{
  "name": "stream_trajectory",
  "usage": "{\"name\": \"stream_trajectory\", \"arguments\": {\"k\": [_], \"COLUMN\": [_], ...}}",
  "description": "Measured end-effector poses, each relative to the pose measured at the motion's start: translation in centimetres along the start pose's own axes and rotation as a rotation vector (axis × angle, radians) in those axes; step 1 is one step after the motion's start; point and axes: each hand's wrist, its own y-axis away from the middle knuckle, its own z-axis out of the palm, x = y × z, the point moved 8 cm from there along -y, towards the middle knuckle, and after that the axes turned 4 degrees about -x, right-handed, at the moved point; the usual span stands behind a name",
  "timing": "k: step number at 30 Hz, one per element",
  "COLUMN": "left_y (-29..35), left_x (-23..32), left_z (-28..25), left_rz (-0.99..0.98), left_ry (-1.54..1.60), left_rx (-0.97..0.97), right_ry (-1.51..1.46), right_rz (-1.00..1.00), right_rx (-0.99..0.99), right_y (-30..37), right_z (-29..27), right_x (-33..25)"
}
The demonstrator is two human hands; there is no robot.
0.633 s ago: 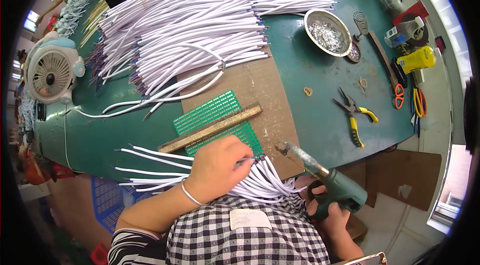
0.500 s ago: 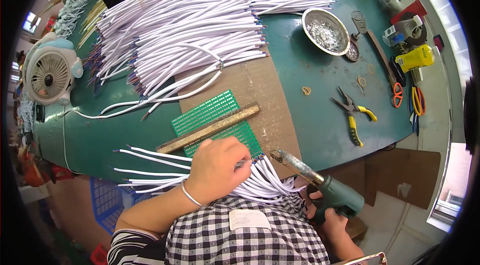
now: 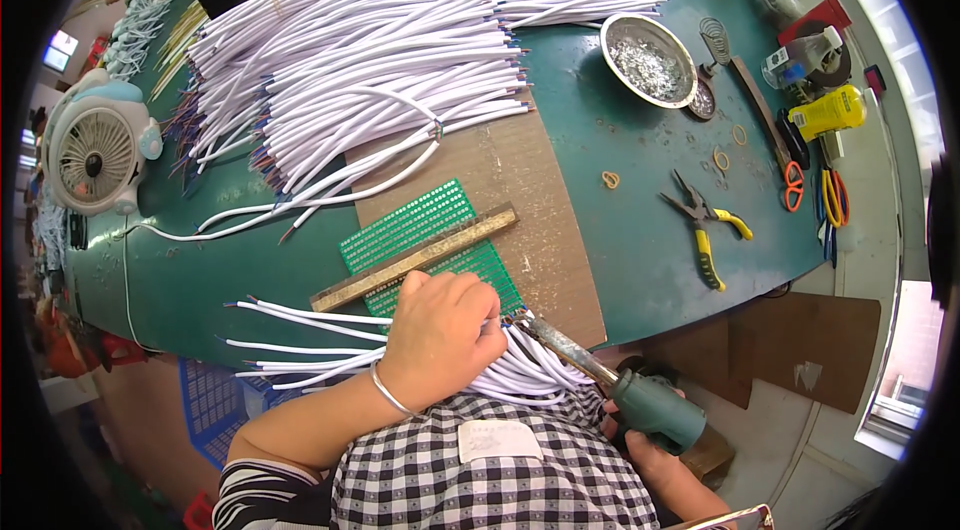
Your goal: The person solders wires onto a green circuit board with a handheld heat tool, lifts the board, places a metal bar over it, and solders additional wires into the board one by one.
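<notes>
My left hand (image 3: 440, 340) is closed, its fingertips pinched at the near right corner of a green circuit board (image 3: 405, 225); what they grip is hidden. My right hand (image 3: 650, 450) is wrapped round the green handle of a soldering iron (image 3: 657, 410). The iron's metal tip meets the stripped cable ends at that board corner, just right of my left fingers. White cables (image 3: 540, 370) run from the corner across my lap, and others stick out left from under my left hand. A wooden bar (image 3: 420, 258) lies across the board, which rests on brown cardboard (image 3: 510, 170).
Large bundles of white cables (image 3: 380, 60) cover the back of the green table. At right are a metal bowl of silvery bits (image 3: 650, 65), yellow-handled pliers (image 3: 705, 230), rubber bands (image 3: 611, 180) and a yellow bottle (image 3: 830, 113). A fan (image 3: 95, 155) stands left.
My right hand has brought the soldering iron left, so its tip now reaches the cable ends at the board's corner. My left hand stays nearly in place, its fingers slightly shifted.
</notes>
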Motion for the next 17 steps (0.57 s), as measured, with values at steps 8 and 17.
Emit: {"name": "stream_trajectory", "arguments": {"k": [8,17], "left_y": [0.0,0.0], "left_x": [0.3,0.0], "left_z": [-0.2,0.2], "left_rz": [0.038,-0.004], "left_ry": [-0.027,-0.021], "left_rx": [0.048,-0.002], "right_ry": [0.205,0.246], "right_rz": [-0.068,0.032], "right_rx": [0.018,0.081], "right_y": [0.8,1.4], "right_z": [0.5,0.3], "right_x": [0.2,1.2]}}
